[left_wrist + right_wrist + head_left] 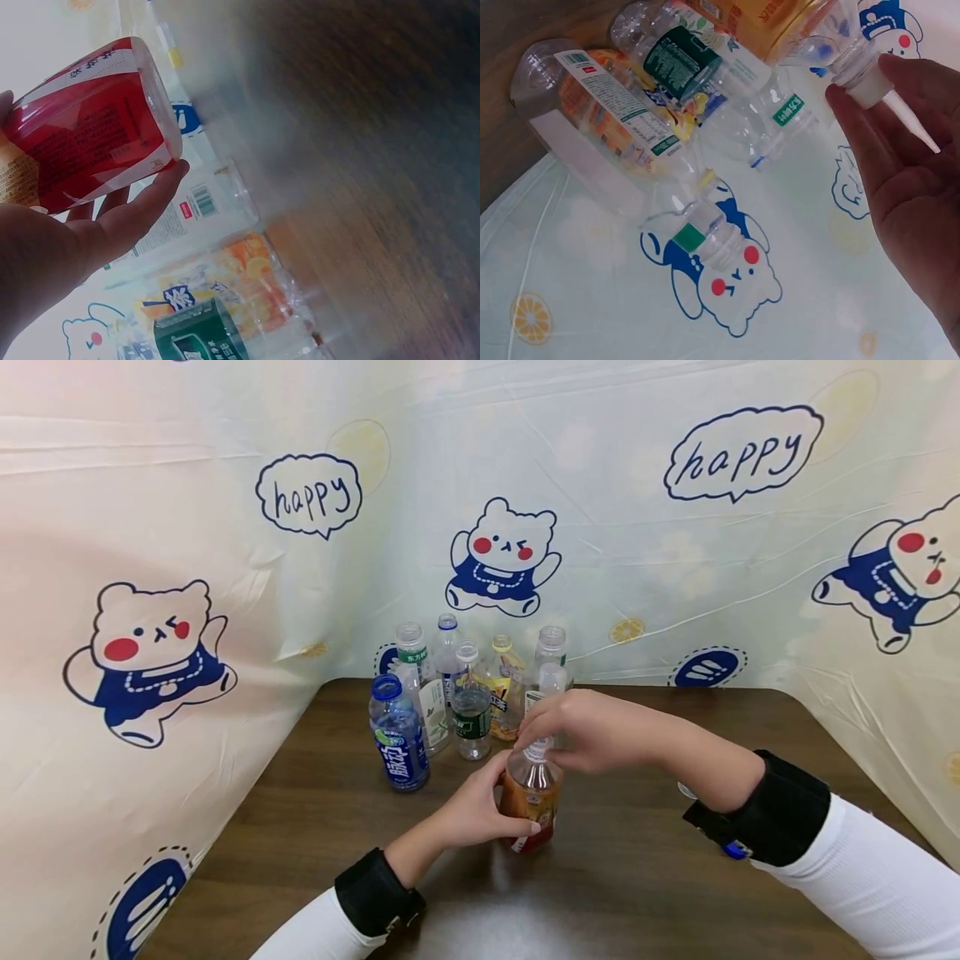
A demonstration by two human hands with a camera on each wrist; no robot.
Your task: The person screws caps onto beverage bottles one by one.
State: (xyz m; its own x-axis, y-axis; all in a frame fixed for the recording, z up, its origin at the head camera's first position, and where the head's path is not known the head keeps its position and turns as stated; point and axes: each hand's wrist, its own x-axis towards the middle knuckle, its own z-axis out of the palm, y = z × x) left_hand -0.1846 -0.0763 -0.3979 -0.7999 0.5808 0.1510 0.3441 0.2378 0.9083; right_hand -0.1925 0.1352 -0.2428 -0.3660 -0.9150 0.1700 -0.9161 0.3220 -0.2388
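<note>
My left hand grips a clear plastic bottle with an orange and red label, fingers and thumb around its lower body. In the left wrist view, the red part of the label faces the camera, and my fingers lie along its side. Over the bottle's mouth, my right hand pinches a white cap with a long pointed tip between thumb and fingers. The cap sits at the bottle's neck; whether it is threaded on cannot be told. From the head view, my right hand mostly hides it.
Several uncapped bottles stand behind: a blue one at left, a green-labelled one, and a yellow-labelled one. Another clear bottle is partly behind my right hand. Patterned cloth hangs around the brown table.
</note>
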